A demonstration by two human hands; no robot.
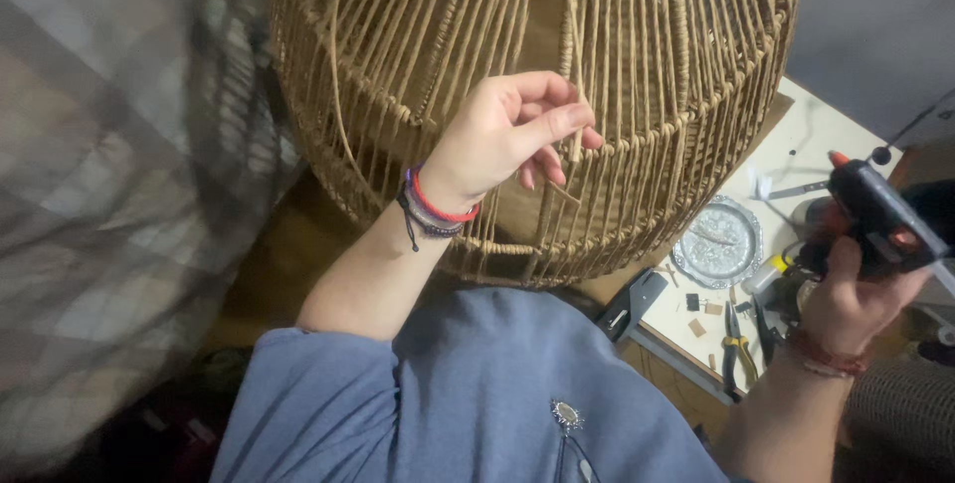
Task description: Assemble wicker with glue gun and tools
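Woven rattan lampshade frame (537, 95) fills the centre; gaps between its ribs are too narrow for a hand, fingers (567, 120) only. Left side blocked by a plaid fabric (109, 194). Tabletop (796, 145) at right is crowded: silver plate (718, 242), pliers (736, 349); bare strip along its far edge.

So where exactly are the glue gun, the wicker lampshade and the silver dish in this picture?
glue gun (873, 212), head view, on its black body above the right hand.
wicker lampshade (686, 55), head view, on its upright ribs.
silver dish (718, 242), head view, on its patterned middle.
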